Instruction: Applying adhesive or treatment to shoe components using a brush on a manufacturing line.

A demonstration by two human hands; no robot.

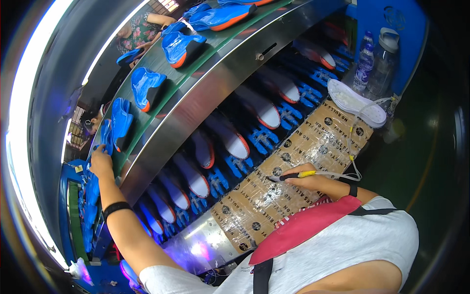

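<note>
At far left, left grip (101, 162) with fingertips at the lower end of a blue-wrapped shoe piece (106, 133), on the outer edge of the green conveyor (174, 81); whether closed on it, cannot tell. At right, right grip (304, 181) wrapped round a slim pointed tool (291, 175), black and yellow, tip leftward over film-covered cardboard (264, 206); behind, pale cable (338, 175). Farther along conveyor: more blue-wrapped pieces (147, 85).
</note>
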